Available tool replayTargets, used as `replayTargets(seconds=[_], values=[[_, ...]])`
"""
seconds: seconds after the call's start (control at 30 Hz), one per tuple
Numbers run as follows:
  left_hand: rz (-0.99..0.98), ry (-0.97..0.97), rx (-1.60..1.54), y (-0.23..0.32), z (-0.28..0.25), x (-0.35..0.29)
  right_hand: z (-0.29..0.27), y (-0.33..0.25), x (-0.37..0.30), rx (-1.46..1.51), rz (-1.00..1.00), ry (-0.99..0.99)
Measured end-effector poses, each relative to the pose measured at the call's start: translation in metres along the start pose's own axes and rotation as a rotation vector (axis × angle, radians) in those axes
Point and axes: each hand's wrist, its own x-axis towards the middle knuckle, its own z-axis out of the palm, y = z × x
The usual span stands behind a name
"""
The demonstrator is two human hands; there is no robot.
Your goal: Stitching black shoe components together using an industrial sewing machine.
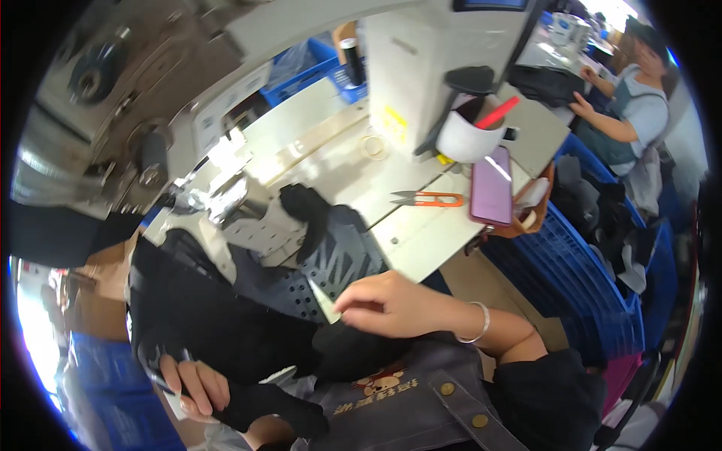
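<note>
Black fabric lies lower left of the orange snips, its edge gripped by the left hand. The right hand, below the snips, curls loosely, its hold unclear. Handling seems unfinished; completed steps can't be told.

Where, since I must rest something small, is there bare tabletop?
Bare: white table on the near side of the orange snips, left of the purple phone; also between the snips and the pale ring. Crowded: around the white cup and black fabric.
</note>
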Motion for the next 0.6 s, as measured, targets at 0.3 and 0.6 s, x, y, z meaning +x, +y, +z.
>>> replayTargets(seconds=[0.3,0.6], values=[[0.084,0.038,-0.022,-0.001,-0.001,-0.002,0.004,0.022,-0.014,-0.450,0.050,0.402],[0.047,0.135,-0.085,-0.019,0.007,-0.003,0.038,-0.012,0.022,0.275,-0.028,-0.104]])
